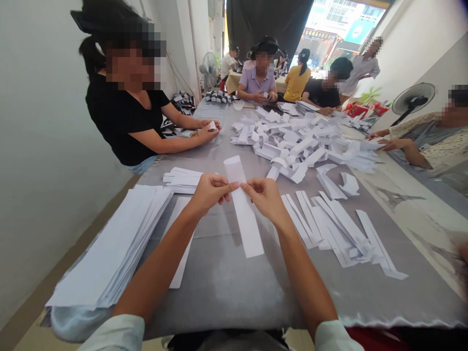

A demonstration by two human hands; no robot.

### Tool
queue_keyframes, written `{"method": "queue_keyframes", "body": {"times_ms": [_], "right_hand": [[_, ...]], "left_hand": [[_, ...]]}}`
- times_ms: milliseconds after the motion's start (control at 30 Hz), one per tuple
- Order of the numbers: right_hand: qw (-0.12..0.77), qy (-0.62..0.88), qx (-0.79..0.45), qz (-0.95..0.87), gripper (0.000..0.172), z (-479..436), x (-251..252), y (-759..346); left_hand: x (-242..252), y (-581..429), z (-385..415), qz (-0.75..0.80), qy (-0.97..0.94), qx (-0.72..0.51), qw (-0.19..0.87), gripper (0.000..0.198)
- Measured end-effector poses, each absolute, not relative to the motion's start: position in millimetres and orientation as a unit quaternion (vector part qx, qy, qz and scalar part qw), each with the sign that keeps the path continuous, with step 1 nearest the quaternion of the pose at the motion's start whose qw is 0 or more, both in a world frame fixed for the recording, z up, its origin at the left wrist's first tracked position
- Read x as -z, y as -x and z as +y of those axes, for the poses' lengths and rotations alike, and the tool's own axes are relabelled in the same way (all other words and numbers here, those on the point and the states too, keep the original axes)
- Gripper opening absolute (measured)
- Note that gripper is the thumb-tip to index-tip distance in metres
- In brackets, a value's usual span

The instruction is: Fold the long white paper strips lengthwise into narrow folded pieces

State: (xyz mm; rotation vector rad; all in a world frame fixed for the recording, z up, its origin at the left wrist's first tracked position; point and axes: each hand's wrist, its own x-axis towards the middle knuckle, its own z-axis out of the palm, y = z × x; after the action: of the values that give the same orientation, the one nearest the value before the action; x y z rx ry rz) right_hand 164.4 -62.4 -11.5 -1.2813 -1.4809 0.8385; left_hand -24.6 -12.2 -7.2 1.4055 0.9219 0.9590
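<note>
A long white paper strip (248, 229) is held up above the grey tablecloth, slanting from upper left to lower right. My left hand (215, 191) pinches its left edge between thumb and fingers. On the opposite edge, my right hand (263, 195) pinches it too, and the two thumb tips nearly meet on its face. Left of my left hand lie a small bundle of strips (183, 179) and a single flat strip (181, 263), partly behind my forearm. Several folded strips (336, 229) are spread to the right of my right hand.
A tall stack of white sheets (106, 248) sits at the table's left edge. Beyond my hands is a large heap of folded paper pieces (292, 136). A co-worker in black (127, 117) handles a small white piece at left; other people sit around the table (226, 302).
</note>
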Motion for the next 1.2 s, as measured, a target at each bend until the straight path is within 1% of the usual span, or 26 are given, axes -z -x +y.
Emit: {"method": "queue_keyframes", "body": {"times_ms": [133, 267, 367, 467, 633, 833, 1033, 1200], "right_hand": [[0.474, 0.528, -0.317, -0.629, 0.037, -63.7, 9.6, -163.8], [0.447, 0.540, -0.283, -0.654, 0.036, -64.3, 10.1, -163.7], [0.429, 0.543, -0.291, -0.661, 0.037, -64.3, 10.7, -161.5], [0.435, 0.550, -0.297, -0.648, 0.037, -64.4, 11.4, -158.4], [0.458, 0.542, -0.272, -0.649, 0.041, -65.2, 12.8, -155.6], [0.432, 0.545, -0.277, -0.663, 0.041, -65.3, 12.4, -155.4], [0.415, 0.545, -0.302, -0.663, 0.042, -67.4, 10.6, -157.0], [0.405, 0.544, -0.295, -0.673, 0.045, -69.7, 7.6, -158.2]], "left_hand": [[8.9, 25.3, -11.8, 0.382, -0.617, -0.389, 0.568, 0.047], [9.2, 26.5, -10.5, 0.399, -0.616, -0.412, 0.540, 0.045], [10.5, 27.9, -9.4, 0.414, -0.608, -0.428, 0.524, 0.048], [11.8, 28.9, -8.7, 0.418, -0.606, -0.431, 0.522, 0.052], [10.1, 29.5, -7.6, 0.406, -0.606, -0.423, 0.538, 0.046], [8.3, 29.1, -6.0, 0.411, -0.551, -0.462, 0.561, 0.051], [7.6, 27.3, -8.0, 0.430, -0.562, -0.470, 0.528, 0.051], [8.7, 28.2, -5.3, 0.421, -0.553, -0.474, 0.541, 0.052]]}}
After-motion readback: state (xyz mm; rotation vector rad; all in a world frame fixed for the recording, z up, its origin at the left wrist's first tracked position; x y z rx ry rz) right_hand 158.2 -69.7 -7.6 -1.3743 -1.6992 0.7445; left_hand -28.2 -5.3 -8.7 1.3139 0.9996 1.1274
